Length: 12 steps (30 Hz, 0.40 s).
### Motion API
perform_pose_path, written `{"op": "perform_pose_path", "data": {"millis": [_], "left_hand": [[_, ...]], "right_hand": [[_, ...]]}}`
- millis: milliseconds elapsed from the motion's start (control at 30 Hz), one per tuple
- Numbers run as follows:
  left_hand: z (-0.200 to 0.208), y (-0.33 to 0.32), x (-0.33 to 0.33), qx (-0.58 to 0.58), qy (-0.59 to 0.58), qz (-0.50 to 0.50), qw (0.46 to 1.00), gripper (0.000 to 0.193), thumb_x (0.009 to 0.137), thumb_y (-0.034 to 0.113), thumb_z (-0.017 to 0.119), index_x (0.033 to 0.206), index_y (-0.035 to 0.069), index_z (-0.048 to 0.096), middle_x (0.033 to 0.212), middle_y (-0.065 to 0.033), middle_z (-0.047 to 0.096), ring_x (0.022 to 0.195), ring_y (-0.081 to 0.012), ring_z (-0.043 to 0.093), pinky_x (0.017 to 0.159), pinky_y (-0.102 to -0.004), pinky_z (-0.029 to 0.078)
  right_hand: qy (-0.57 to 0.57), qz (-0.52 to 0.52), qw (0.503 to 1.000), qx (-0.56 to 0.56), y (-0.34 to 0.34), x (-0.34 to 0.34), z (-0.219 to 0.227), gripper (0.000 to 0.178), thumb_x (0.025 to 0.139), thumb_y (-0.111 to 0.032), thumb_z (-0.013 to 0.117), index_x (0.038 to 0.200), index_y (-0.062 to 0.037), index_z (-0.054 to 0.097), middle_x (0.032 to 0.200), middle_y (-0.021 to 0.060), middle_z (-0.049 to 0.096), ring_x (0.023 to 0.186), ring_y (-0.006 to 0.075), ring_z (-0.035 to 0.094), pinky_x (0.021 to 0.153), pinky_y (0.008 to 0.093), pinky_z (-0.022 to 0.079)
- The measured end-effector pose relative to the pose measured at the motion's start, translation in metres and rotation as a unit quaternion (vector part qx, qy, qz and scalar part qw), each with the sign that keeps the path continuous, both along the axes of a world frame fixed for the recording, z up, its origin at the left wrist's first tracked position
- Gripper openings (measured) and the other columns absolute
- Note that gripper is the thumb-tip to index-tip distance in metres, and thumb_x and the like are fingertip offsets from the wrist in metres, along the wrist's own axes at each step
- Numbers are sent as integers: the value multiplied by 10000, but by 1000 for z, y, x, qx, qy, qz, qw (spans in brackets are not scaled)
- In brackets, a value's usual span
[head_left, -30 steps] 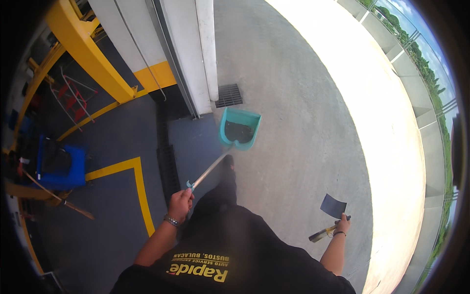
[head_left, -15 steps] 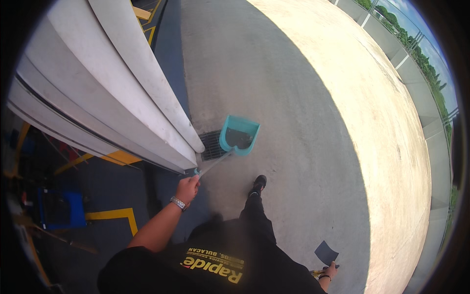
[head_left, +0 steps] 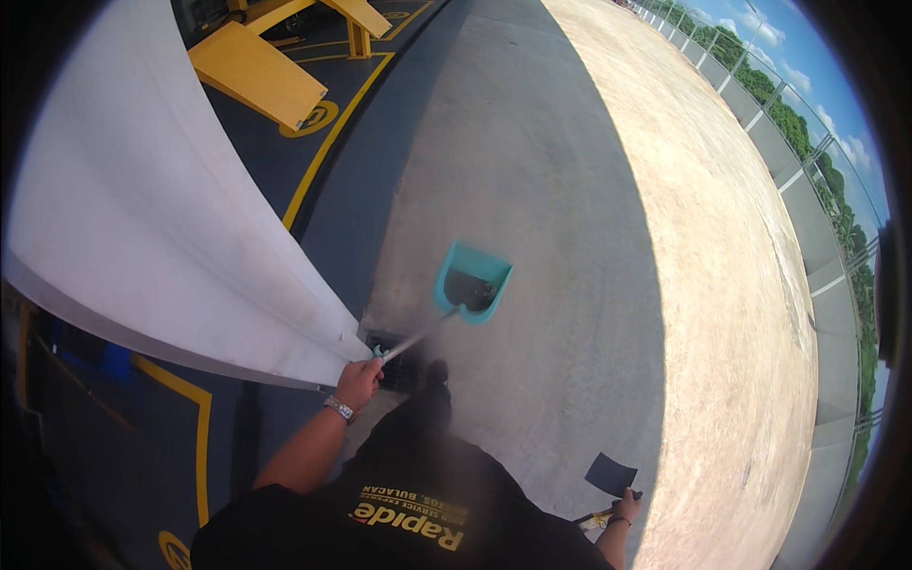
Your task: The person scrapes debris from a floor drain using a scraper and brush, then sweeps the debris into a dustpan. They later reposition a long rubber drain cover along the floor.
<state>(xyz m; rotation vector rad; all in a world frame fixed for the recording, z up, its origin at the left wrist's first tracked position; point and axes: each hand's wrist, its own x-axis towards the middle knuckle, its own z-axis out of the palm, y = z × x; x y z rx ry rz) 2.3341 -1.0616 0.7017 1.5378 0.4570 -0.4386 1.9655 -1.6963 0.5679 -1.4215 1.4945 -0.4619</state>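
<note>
My left hand (head_left: pixel 358 385), a metal watch on its wrist, is closed round the long pale handle (head_left: pixel 404 345) of a teal dustpan (head_left: pixel 502 285). The pan hangs ahead of me, its far side open, with dark dirt (head_left: pixel 469 291) lying inside. Low at the right, my right hand (head_left: pixel 626 504) grips a dark, flat, four-cornered piece (head_left: pixel 610 473) by its lower corner. A yellow and dark stick-like thing (head_left: pixel 596 519) shows beside that hand; my sleeve hides part of it, and I cannot tell whether the two are joined.
A big white pillar-like wall (head_left: pixel 180 218) curves close along my left. Below its foot lies a dark floor grate (head_left: pixel 407 366). Farther left are yellow ramps (head_left: pixel 261 81) and yellow floor lines (head_left: pixel 342 142). A fenced low wall (head_left: pixel 793 171) borders the sunlit concrete on the right.
I have stepped forward along the wall, and the yellow ramps have come into sight. The dustpan, earlier over the grate's edge, is now beyond it. Both hands keep their holds.
</note>
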Motion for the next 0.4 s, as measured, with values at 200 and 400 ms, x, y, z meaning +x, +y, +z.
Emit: {"op": "perform_pose_path", "data": {"millis": [200,400], "left_hand": [[-27,-30,139,63,-5,38,997,424,960,371,582,737,12,611,572,-18,532,488,-100,477,473,-279,369],[-52,-61,311,136,-64,43,988,451,966,397,573,734,10,592,549,-10,503,448,-95,449,434,-272,339]], "right_hand": [[15,150,987,-63,-71,248,21,146,855,-115,644,932,6,618,717,66,600,460,152,525,395,292,415],[-8,81,997,15,-83,409,14,129,836,-42,632,953,11,619,743,96,626,445,194,551,364,324,426]]}}
